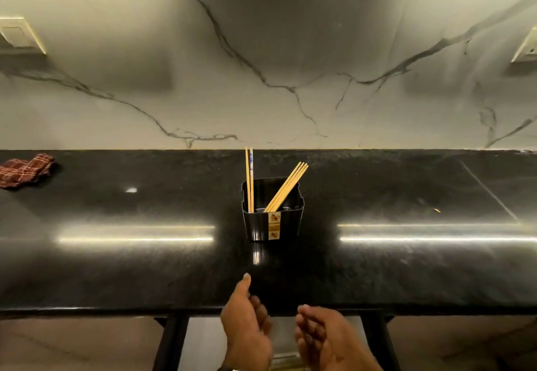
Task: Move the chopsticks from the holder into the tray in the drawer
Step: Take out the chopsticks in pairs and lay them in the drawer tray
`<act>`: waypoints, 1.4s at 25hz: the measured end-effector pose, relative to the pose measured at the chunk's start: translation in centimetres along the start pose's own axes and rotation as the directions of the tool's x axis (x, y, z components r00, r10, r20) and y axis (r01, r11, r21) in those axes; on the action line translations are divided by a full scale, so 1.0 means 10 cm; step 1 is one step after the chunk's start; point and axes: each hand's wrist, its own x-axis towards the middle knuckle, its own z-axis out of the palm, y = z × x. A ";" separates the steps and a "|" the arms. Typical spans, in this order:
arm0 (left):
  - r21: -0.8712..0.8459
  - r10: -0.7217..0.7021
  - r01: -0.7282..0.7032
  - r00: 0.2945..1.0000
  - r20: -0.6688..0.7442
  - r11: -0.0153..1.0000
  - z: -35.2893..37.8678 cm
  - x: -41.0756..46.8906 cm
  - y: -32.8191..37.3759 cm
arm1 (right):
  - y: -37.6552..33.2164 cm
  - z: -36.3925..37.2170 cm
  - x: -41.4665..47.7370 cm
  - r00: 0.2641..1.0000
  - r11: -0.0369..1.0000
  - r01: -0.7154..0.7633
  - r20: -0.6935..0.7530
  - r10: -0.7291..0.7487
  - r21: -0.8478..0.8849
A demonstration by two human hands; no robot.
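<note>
chopsticks (286,186): six, two upright and four leaning
holder (273,225): one
hands: two
checked cloth (26,170): one
wall sockets: two

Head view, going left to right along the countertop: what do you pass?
Checked cloth → upright pair of chopsticks in the black holder → leaning bundle of chopsticks → small brown speck.

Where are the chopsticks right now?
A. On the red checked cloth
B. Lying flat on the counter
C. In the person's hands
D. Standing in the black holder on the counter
D: the chopsticks stand leaning inside the black holder on the dark counter, while the left hand and right hand are both empty near the counter's edge.
</note>
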 end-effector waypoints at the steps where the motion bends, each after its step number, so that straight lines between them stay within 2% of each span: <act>1: 0.047 0.093 -0.096 0.994 0.058 0.994 0.09 -0.06 0.08 | -0.11 0.06 -0.07 0.995 0.993 0.098 0.014 -0.097 -0.073; 3: 0.151 0.324 -0.346 0.934 0.151 0.926 0.25 -0.16 0.23 | -0.37 0.19 -0.20 0.943 0.924 0.332 0.061 -0.326 -0.191; 4: 0.192 0.448 -0.482 0.872 0.196 0.855 0.33 -0.21 0.30 | -0.52 0.25 -0.23 0.891 0.862 0.454 0.083 -0.447 -0.225; 6: 0.271 0.658 -0.723 0.691 0.301 0.635 0.49 -0.28 0.44 | -0.81 0.38 -0.21 0.742 0.698 0.662 0.109 -0.662 -0.273; 7: 0.316 0.714 -0.802 0.595 0.368 0.506 0.55 -0.30 0.50 | -0.96 0.46 -0.16 0.664 0.617 0.734 0.108 -0.740 -0.284; 9: 0.411 0.707 -0.877 0.454 0.542 0.248 0.65 -0.27 0.54 | -1.26 0.64 0.03 0.572 0.541 0.789 0.029 -0.819 -0.292; 10: 0.451 0.655 -0.882 0.423 0.626 0.139 0.69 -0.21 0.52 | -1.40 0.72 0.14 0.569 0.549 0.774 -0.031 -0.821 -0.315; 12: 0.543 0.531 -0.831 0.407 0.743 -0.122 0.75 -0.11 0.48 | -1.65 0.86 0.38 0.624 0.615 0.714 -0.093 -0.776 -0.334; 13: 0.576 0.471 -0.783 0.428 0.772 -0.232 0.76 -0.05 0.47 | -1.74 0.92 0.49 0.661 0.652 0.687 -0.096 -0.744 -0.321; 14: 0.598 0.418 -0.746 0.463 0.782 -0.293 0.77 0.00 0.46 | -1.83 0.97 0.59 0.689 0.679 0.666 -0.093 -0.719 -0.309; 16: 0.640 0.347 -0.688 0.540 0.767 -0.342 0.77 0.07 0.47 | -1.97 1.02 0.76 0.707 0.685 0.656 -0.061 -0.705 -0.317; 18: 0.646 0.292 -0.665 0.576 0.763 -0.376 0.74 0.14 0.50 | -2.09 1.05 0.87 0.693 0.641 0.667 0.000 -0.721 -0.380; 20: 0.632 0.264 -0.669 0.577 0.773 -0.390 0.70 0.19 0.52 | -2.18 1.10 0.92 0.667 0.604 0.680 0.009 -0.745 -0.417; 23: 0.639 0.273 -0.657 0.580 0.768 -0.401 0.68 0.24 0.53 | -2.21 1.15 0.98 0.639 0.597 0.683 -0.053 -0.768 -0.421; 28: 0.639 0.208 -0.638 0.619 0.758 -0.429 0.74 0.32 0.57 | -2.25 1.19 1.09 0.653 0.610 0.650 -0.078 -0.753 -0.453; 33: 0.656 0.203 -0.616 0.643 0.739 -0.437 0.81 0.33 0.59 | -2.30 1.24 1.02 0.608 0.571 0.677 -0.083 -0.789 -0.464; 35: 0.668 0.221 -0.609 0.646 0.731 -0.428 0.81 0.34 0.59 | -2.28 1.26 0.96 0.567 0.553 0.707 -0.113 -0.816 -0.442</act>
